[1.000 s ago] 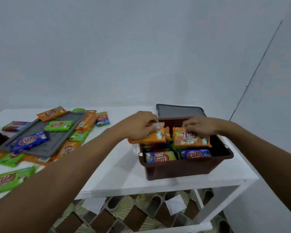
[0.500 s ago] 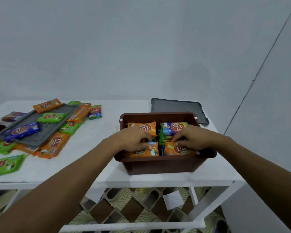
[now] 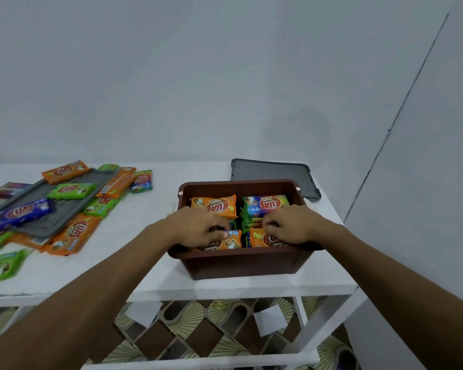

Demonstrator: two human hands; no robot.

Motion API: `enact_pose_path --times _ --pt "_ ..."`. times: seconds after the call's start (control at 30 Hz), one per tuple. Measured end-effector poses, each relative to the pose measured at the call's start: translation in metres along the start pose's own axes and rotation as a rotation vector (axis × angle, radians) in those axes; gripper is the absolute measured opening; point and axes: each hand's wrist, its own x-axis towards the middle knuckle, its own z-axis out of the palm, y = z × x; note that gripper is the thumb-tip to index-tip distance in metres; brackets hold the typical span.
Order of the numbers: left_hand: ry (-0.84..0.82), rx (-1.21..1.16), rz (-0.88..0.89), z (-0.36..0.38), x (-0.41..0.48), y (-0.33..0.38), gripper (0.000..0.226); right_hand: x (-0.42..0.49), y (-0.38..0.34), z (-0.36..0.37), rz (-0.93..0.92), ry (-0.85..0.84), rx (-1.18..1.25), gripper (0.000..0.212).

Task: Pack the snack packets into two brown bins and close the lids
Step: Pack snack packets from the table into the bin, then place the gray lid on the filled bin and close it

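Inside the brown bin [image 3: 241,265], left hand [image 3: 198,228] and right hand [image 3: 292,225] grip orange packets [image 3: 226,243]; grey lid [image 3: 273,172] behind.

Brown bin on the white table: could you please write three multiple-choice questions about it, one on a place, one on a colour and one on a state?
1. Where does the grey lid nearest the brown bin lie?
A. on top of the bin
B. on the table, behind the bin
C. on the floor

2. What colour is the far-left packet inside the bin?
A. orange
B. black
C. white

3. What are the left hand and the right hand doing?
A. lifting the lid
B. resting flat on the table
C. each gripping a packet at the bin's near side

Answers:
1 B: the lid lies flat beyond the bin's far rim.
2 A: its wrapper is orange.
3 C: the left hand grips the near-left packet and the right hand the near-right packet, both inside the bin.
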Motion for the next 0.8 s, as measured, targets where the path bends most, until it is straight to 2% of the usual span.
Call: enact_pose_path --times 0.27,0.33,0.4,0.47,0.57,0.7,0.8 --pt "-0.011 -0.062 0.008 0.000 0.006 -0.005 0.032 -0.003 0.002 0.004 -0.014 0.058 0.029 0.029" --pt "0.035 -0.077 0.018 0.001 0.008 -0.006 0.029 -0.004 0.004 0.002 -0.009 0.109 0.123 0.025" --pt "0.149 -0.119 0.023 0.001 0.012 -0.009 0.024 -0.002 0.006 -0.001 -0.009 0.195 0.214 0.021" --pt "0.233 -0.095 0.003 -0.002 0.017 -0.016 0.018 0.003 0.010 -0.003 0.003 0.249 0.138 0.021" --pt "0.225 0.022 -0.028 -0.007 0.027 -0.030 0.023 0.017 0.017 -0.006 0.035 0.248 -0.030 0.029" --pt "0.163 0.032 0.022 -0.018 0.043 -0.047 0.022 0.034 0.026 -0.019 0.018 0.213 -0.015 0.024" --pt "0.261 -0.071 0.028 -0.028 0.058 -0.057 0.019 0.045 0.039 -0.031 0.038 0.281 0.095 0.018"
